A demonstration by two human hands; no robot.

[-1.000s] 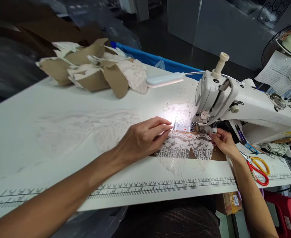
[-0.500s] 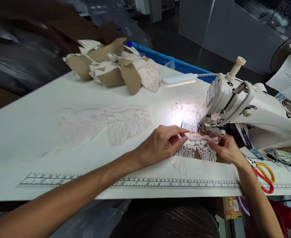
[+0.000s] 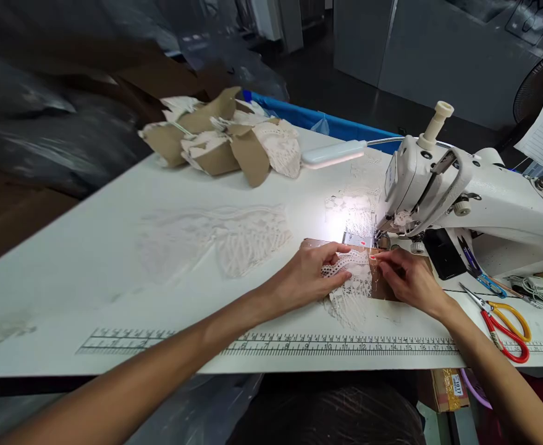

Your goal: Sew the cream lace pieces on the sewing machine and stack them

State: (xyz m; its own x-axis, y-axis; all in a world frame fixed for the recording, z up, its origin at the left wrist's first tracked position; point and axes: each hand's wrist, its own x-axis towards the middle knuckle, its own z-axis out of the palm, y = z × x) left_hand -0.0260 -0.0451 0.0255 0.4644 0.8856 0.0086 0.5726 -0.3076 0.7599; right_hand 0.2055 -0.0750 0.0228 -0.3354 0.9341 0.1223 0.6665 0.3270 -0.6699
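Observation:
A strip of white lace trim [image 3: 360,275] with a fringed lower edge lies over a brown card [image 3: 383,288], just in front of the sewing machine's presser foot [image 3: 380,240]. My left hand [image 3: 311,273] grips the lace from the left, index finger above and thumb across its middle. At the lace's straight right edge, my right hand [image 3: 408,278] has its fingertips pinched together, over the card. A small red mark shows beside those fingertips. More white lace [image 3: 361,205] lies behind the needle area under a bright light.
The white sewing machine [image 3: 466,185] stands at right, with scissors [image 3: 503,321] and blue-handled snips [image 3: 479,269] nearby. Pale lace pieces [image 3: 252,238] lie left; tied lace bundles with brown card [image 3: 225,139] sit behind. A printed ruler [image 3: 345,345] runs along the front edge.
The lace's right end no longer reaches across the card; its edge is now farther left, baring brown card. My right fingertips have shifted left with it. The view has turned slightly.

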